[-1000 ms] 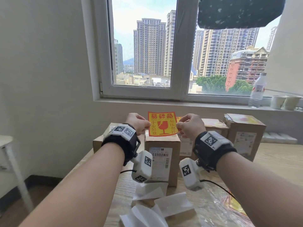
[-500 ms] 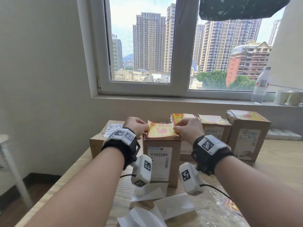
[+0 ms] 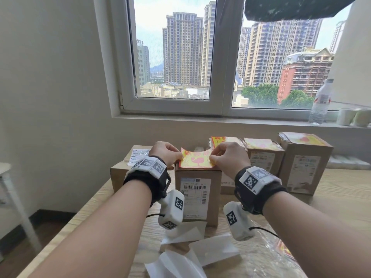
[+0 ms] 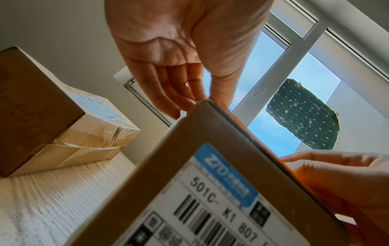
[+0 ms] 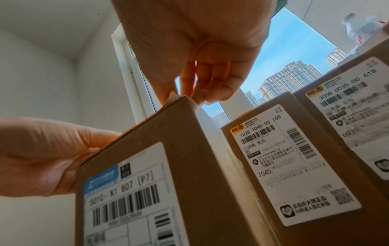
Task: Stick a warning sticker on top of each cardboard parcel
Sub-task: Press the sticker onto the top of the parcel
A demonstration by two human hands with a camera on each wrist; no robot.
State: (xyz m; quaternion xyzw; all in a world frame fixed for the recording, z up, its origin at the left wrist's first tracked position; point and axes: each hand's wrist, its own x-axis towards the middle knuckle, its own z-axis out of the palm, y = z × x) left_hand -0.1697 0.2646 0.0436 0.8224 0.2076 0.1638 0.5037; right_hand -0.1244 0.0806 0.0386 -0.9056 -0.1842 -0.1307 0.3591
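Observation:
An orange-yellow warning sticker with a red glass symbol lies almost flat on top of the upright cardboard parcel in front of me. My left hand pinches its left edge and my right hand pinches its right edge. In the left wrist view the left hand reaches down to the parcel's top corner, and the sticker is hidden. In the right wrist view the right hand pinches a pale sticker corner at the parcel's top edge.
A flat box lies to the left. Three parcels to the right and behind carry stickers on top. White backing papers and a plastic bag lie near the wooden table's front. A bottle stands on the sill.
Both hands have come down with the sticker. It was held upright in the air; now it lies on the parcel's top.

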